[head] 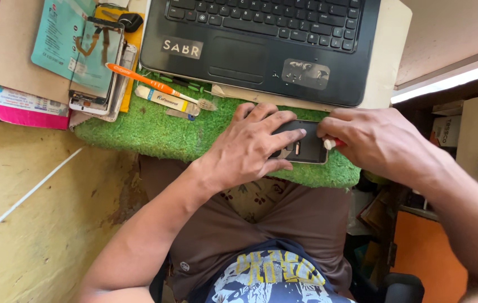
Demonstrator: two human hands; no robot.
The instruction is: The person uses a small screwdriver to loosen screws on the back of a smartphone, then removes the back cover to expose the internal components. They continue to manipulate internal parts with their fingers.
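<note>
From the head camera, your left hand (247, 147) lies flat, fingers spread, pressing the dark phone (302, 143) onto the green turf mat (166, 132). Your right hand (374, 140) is closed around a small red-and-white tool (331, 143) touching the phone's right edge. Behind sits a black laptop (250, 45) (pale rectangular sticker on its palm rest). At upper left: a teal package (53, 39) and an orange toothbrush (154, 85).

A: Place, type? 
B: Small phone-repair workbench, informal shop. 
A: Evidence? 
B: Green turf work mat (166, 132); opened phone (95, 62) with exposed flex cables; orange toothbrush (157, 87) for cleaning; black laptop (261, 45); worn wooden counter (31, 185).
</note>
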